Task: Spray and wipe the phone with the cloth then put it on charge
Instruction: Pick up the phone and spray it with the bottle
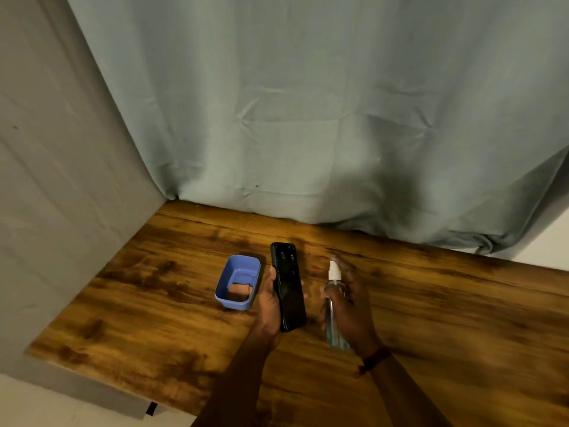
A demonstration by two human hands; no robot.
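Note:
My left hand [269, 306] grips a black phone [288, 286] by its left edge, holding it above the wooden table [154, 303] with the dark screen facing up. My right hand [351, 306] is wrapped around a clear spray bottle [334, 306] with a white nozzle, one finger resting on top of the pump. The nozzle sits just right of the phone. A folded orange cloth [239, 291] lies inside a small blue plastic tub [228, 278], directly left of my left hand. No charger shows in this view.
A pale grey-green curtain [308, 118] hangs along the table's back edge. A grey wall [46, 180] borders the left side. The table's front-left edge drops off near the lower left. A dark band circles my right wrist.

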